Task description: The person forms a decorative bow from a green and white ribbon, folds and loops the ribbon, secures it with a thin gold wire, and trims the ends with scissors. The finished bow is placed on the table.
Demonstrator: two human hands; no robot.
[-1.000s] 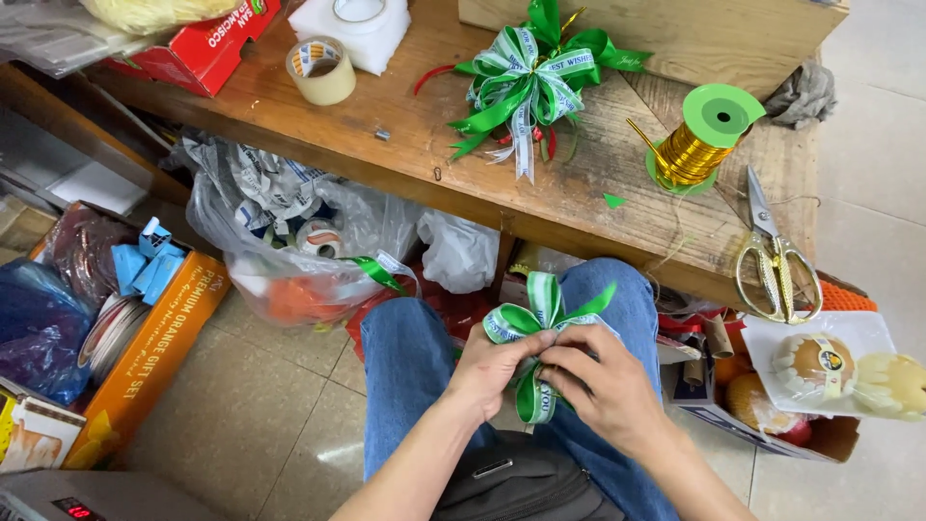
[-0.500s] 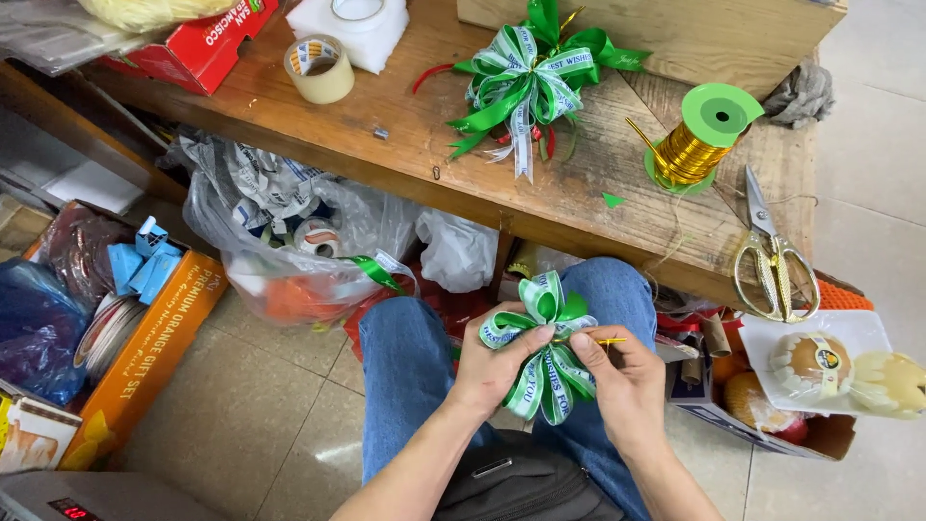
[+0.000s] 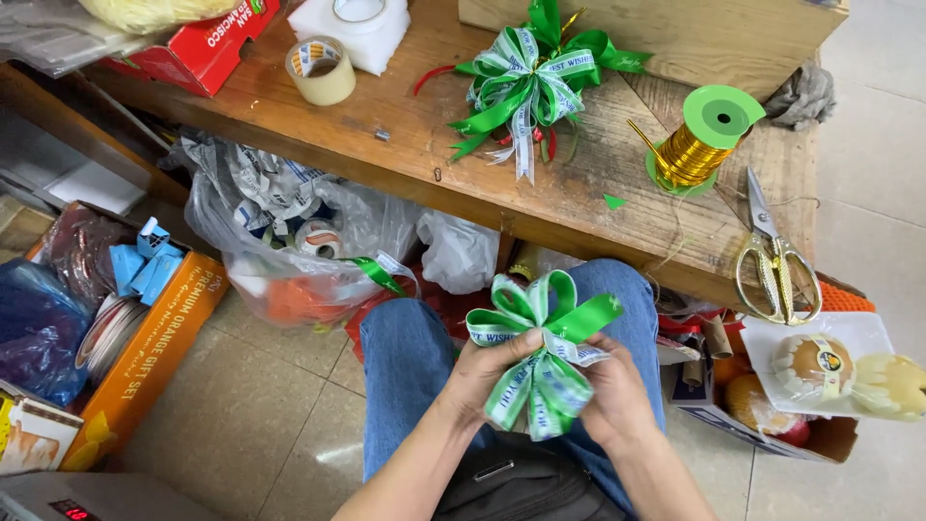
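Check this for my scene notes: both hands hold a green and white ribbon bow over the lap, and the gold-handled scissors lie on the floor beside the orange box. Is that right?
Not quite. The head view shows the gold-handled scissors lying on the wooden table, right of the gold ribbon spool, not on the floor. The rest holds: the left hand and right hand hold the green and white ribbon bow over the lap.

Glossy satin ribbon bow [image 3: 540, 357], rough matt wooden bench [image 3: 405, 145], shiny gold metal scissors [image 3: 772, 260].
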